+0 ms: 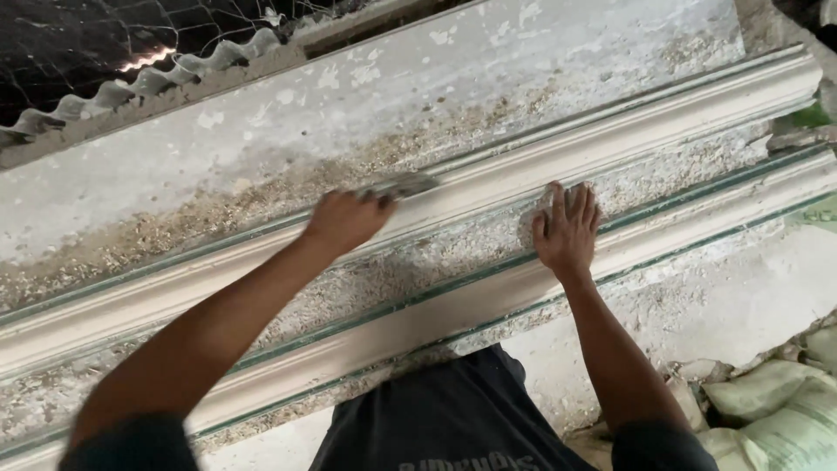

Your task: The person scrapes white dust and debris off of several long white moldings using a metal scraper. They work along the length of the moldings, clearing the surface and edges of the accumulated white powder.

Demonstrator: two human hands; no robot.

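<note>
Two long white plaster mouldings lie side by side across a dusty work slab; the far moulding (610, 139) runs from lower left to upper right, the near moulding (453, 305) parallel below it. My left hand (344, 220) is closed around a small grey tool (403, 185), blurred by motion, whose blade rests on the far moulding. My right hand (567, 228) lies flat, fingers spread, on the crumbly strip between the two mouldings, touching the far moulding's lower edge.
Plaster crumbs and sawdust-like debris (261, 201) cover the slab (436, 78). A corrugated sheet edge (157, 78) and wire mesh run along the top left. Filled sacks (776, 401) lie at the bottom right. A green strip edges each moulding.
</note>
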